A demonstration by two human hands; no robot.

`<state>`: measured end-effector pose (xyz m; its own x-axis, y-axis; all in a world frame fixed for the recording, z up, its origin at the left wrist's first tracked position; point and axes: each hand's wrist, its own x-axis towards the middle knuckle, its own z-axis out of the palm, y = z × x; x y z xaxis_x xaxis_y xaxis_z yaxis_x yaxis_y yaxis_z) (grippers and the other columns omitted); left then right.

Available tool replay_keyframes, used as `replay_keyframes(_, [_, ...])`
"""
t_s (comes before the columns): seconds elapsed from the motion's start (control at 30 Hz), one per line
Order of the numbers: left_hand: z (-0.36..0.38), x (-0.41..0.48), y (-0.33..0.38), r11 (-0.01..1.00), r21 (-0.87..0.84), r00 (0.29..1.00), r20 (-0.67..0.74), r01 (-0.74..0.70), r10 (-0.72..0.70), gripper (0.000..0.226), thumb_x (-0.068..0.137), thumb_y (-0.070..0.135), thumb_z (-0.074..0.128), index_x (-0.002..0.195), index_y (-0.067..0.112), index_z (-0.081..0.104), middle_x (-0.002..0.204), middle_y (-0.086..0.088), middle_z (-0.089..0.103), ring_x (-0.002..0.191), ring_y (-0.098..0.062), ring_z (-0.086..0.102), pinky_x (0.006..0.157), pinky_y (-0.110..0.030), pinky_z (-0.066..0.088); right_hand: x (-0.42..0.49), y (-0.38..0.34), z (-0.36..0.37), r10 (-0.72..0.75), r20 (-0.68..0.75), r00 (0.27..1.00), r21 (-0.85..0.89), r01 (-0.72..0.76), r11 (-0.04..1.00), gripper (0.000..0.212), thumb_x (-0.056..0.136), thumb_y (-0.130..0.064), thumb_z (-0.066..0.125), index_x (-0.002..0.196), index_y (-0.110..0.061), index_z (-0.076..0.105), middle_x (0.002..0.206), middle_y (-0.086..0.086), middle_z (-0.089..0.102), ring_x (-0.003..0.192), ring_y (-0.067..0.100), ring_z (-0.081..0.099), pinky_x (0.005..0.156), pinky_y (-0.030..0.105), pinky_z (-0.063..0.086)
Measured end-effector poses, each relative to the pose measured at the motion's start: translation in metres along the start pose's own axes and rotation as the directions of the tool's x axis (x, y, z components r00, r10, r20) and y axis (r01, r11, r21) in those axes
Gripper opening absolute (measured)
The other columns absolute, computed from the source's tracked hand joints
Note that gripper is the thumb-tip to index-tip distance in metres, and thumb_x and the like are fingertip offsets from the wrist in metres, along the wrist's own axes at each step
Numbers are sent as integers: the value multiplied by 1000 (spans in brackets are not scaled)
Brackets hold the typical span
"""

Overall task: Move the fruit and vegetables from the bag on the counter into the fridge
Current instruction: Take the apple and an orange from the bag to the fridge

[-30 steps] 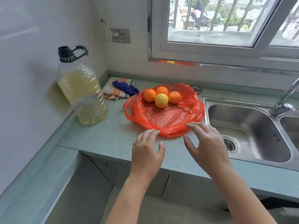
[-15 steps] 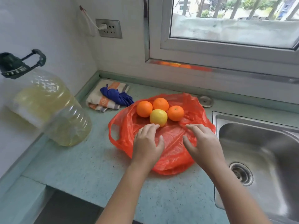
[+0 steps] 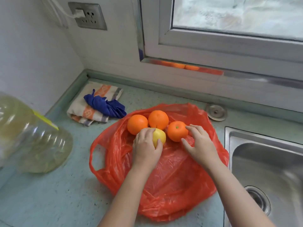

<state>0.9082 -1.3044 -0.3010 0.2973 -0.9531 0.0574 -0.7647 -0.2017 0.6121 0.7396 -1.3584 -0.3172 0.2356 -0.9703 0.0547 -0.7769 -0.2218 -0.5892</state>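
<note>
A red plastic bag [image 3: 172, 182] lies spread flat on the pale green counter [image 3: 54, 200]. On its far part sit three oranges [image 3: 158, 119] and one yellow fruit [image 3: 159, 136], all touching. My left hand [image 3: 146, 147] curls over the yellow fruit, thumb on its near side. My right hand [image 3: 199, 145] wraps the right orange [image 3: 176, 131], fingers on its right side and thumb below it. The left orange [image 3: 136, 123] sits just beyond my left fingers. No fridge is in view.
A large plastic jug of yellowish liquid [image 3: 31, 138] stands at the left. Folded cloths [image 3: 96, 104] lie in the back corner. A steel sink [image 3: 268, 169] is on the right, a round metal cap [image 3: 216, 111] behind the bag. A wall socket [image 3: 87, 15] and window lie beyond.
Both hands moved forward over the bag onto the fruit. The left hand closed on the yellow fruit; the right reached the right orange. The view drew closer and lower.
</note>
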Motion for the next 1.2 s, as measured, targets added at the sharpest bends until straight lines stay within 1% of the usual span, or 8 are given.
replay_keyframes(0.1, [9, 9, -2, 999, 31, 1000, -3, 18, -18, 48, 80, 31, 49, 121, 8, 56, 123, -10, 54, 115, -28, 48, 96, -38, 37, 11, 7, 11, 11, 21, 1000, 37, -12, 999, 50, 79, -23, 67, 125, -9, 52, 129, 9, 50, 123, 25, 44, 99, 35, 37])
replay_keyframes(0.23, [19, 16, -4, 998, 41, 999, -8, 43, -42, 44, 84, 26, 62, 124, 10, 53, 127, -8, 50, 119, -25, 43, 98, -35, 34, 21, 12, 23, 35, 49, 998, 79, -39, 996, 60, 76, -23, 70, 129, -9, 47, 129, 10, 48, 124, 25, 43, 99, 36, 37])
replay_keyframes(0.4, [26, 15, -9, 997, 79, 998, -62, -3, 8, 47, 75, 26, 73, 116, 7, 59, 116, -11, 56, 108, -29, 52, 87, -41, 45, 29, 12, 32, 58, 85, 995, 105, -66, 992, 74, 73, -29, 73, 136, -12, 37, 131, 9, 45, 123, 25, 42, 98, 37, 38])
replay_keyframes(0.6, [27, 12, -16, 998, 46, 996, -76, 50, -46, 56, 70, 30, 77, 117, 5, 57, 116, -11, 54, 106, -29, 50, 87, -32, 39, 33, 10, 37, 92, 107, 990, 146, -108, 983, 84, 72, -30, 75, 140, -14, 29, 134, 10, 39, 125, 25, 39, 98, 33, 34])
replay_keyframes(0.73, [25, 10, -19, 994, -21, 992, -67, 108, -109, 60, 71, 29, 77, 121, 6, 54, 120, -11, 49, 113, -26, 44, 93, -23, 28, 31, 8, 39, 101, 96, 990, 164, -116, 980, 84, 71, -29, 75, 139, -13, 29, 133, 10, 39, 124, 24, 40, 98, 31, 34])
replay_keyframes(0.9, [27, 6, -23, 987, -89, 989, -51, 132, -137, 62, 69, 27, 78, 122, 10, 52, 122, -8, 45, 116, -23, 42, 94, -22, 28, 23, 6, 34, 111, 81, 991, 197, -125, 972, 83, 70, -30, 76, 138, -14, 32, 131, 8, 40, 122, 22, 41, 96, 25, 32])
replay_keyframes(1.1, [26, -5, -25, 967, -198, 987, 6, 157, -159, 64, 70, 31, 77, 125, 19, 46, 118, 9, 35, 114, -12, 41, 89, -20, 32, 7, -2, 29, 73, 84, 994, 242, -91, 966, 82, 70, -28, 76, 138, -14, 33, 131, 6, 41, 122, 18, 40, 95, 16, 26])
replay_keyframes(1.2, [26, -8, -27, 951, -225, 977, 28, 210, -210, 71, 69, 33, 78, 128, 17, 42, 120, 7, 37, 116, -14, 42, 85, -15, 29, -3, -6, 28, 60, 98, 993, 252, -83, 964, 82, 70, -27, 76, 138, -13, 33, 130, 6, 41, 123, 17, 39, 94, 13, 23])
